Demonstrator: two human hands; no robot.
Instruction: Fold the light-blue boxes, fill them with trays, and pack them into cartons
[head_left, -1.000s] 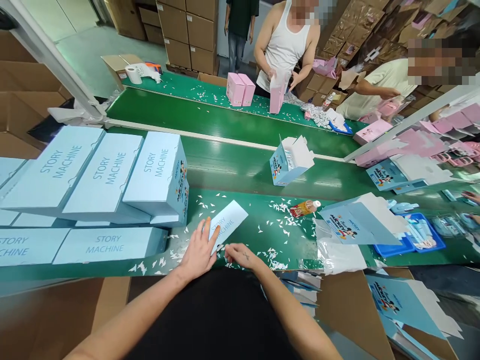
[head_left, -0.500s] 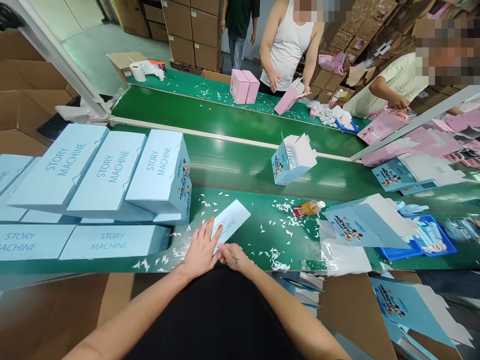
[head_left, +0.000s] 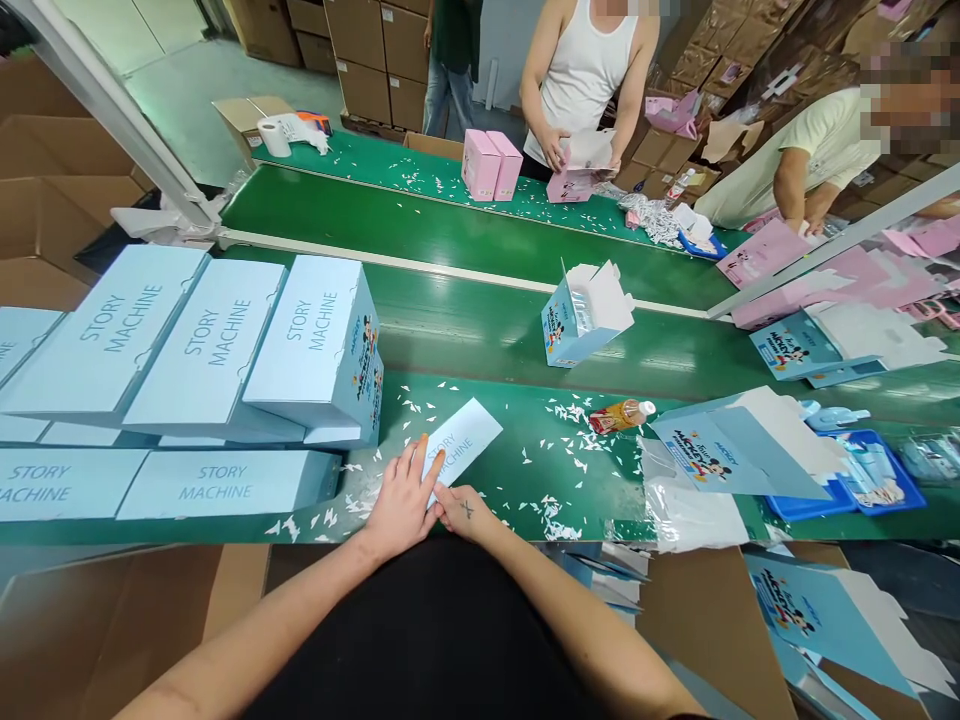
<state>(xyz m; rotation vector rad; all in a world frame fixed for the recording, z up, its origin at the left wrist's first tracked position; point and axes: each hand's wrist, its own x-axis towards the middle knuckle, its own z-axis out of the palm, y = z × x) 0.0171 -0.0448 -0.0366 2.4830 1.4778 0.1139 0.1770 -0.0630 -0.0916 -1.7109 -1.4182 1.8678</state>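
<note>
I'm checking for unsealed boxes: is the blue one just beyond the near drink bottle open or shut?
Open: the blue box has white-lined flaps standing raised, and something pale shows inside.

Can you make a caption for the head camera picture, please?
Left hand on a pale blue STORY MACHINE panel, right hand at its near end, white scraps around.

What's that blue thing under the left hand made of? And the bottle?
The blue panel looks like smooth, matte card: flat, straight-edged and printed. The bottle seems glossy, clear plastic, because amber colour shows through; it could be glass.
</note>
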